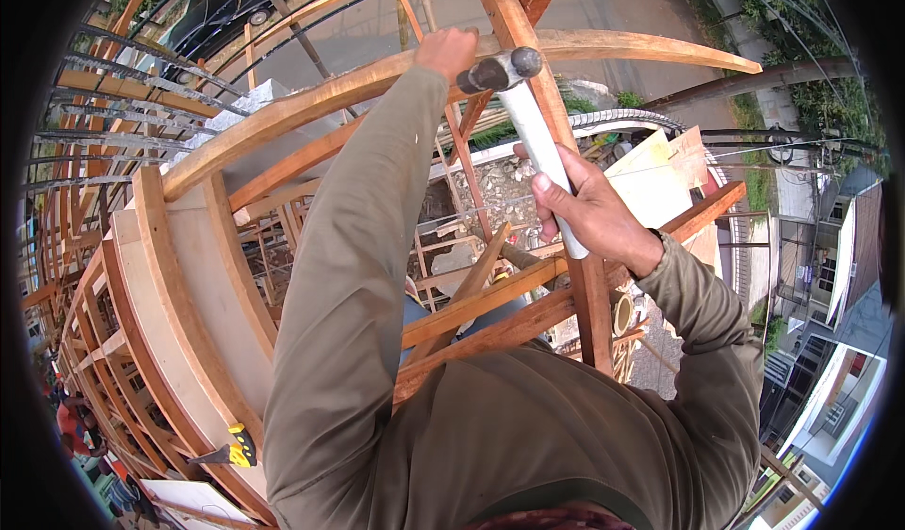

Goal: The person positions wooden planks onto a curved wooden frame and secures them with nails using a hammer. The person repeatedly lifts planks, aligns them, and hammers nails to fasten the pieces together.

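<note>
Over the straight timber (pixel 592 313), ball-peen hammer (pixel 530 129) is held toward its butt end, right hand (pixel 594 202) wrapped closed. Curved timber (pixel 320 94) is touched by left hand (pixel 448 52), fingers folded; whether anything's gripped can't be told.

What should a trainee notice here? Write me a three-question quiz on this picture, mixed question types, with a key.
1. Which hand holds the hammer?
2. True or false: the left hand also grips its handle.
3. Where in the picture is the yellow-and-black-handled tool? A) upper right B) lower left C) lower right

Key: 1. The right hand. 2. False; it is up at the long curved beam. 3. B.
</note>
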{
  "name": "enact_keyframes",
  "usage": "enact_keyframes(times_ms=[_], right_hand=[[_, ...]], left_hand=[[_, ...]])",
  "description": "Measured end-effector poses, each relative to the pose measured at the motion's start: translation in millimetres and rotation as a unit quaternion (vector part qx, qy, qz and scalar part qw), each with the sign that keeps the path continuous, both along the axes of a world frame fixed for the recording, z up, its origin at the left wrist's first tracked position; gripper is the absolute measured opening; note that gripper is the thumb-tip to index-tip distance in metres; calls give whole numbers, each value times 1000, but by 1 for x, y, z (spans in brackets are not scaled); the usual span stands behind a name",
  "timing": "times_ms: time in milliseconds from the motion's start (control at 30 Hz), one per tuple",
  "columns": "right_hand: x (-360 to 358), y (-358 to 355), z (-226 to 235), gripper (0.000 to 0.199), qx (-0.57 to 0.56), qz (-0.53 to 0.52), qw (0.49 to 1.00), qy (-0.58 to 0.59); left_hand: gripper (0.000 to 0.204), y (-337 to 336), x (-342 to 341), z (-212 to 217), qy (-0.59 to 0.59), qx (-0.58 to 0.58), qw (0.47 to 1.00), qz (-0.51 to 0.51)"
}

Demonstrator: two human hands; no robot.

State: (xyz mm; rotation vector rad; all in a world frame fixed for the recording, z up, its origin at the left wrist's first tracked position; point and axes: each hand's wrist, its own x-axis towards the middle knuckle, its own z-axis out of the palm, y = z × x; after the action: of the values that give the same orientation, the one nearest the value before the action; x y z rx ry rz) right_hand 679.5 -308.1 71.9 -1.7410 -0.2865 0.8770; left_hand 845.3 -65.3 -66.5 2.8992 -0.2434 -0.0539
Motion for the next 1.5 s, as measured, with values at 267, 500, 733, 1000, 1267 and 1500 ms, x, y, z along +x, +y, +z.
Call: enact_keyframes(times_ms=[267, 500, 733, 1000, 1267, 1500], right_hand=[[-25, 116, -155, 18, 58, -333, 880, 332], [-6, 171, -175, 24, 323, -641, 681, 148], [49, 186, -166, 28, 416, -746, 512, 91], [52, 166, -142, 32, 520, -765, 358, 127], [82, 193, -179, 21, 516, -646, 545, 137], [63, 173, -183, 22, 516, -799, 270, 149]], left_hand=[[71, 8, -15, 29, 23, 30, 999, 22], [76, 55, -41, -4, -72, 146, 986, 30], [65, 47, -44, 15, 8, 97, 995, 33], [58, 38, -47, 28, 12, 119, 993, -2], [61, 42, -37, 13, -45, 97, 994, -24], [66, 66, -43, 1, -56, 74, 996, -11]])
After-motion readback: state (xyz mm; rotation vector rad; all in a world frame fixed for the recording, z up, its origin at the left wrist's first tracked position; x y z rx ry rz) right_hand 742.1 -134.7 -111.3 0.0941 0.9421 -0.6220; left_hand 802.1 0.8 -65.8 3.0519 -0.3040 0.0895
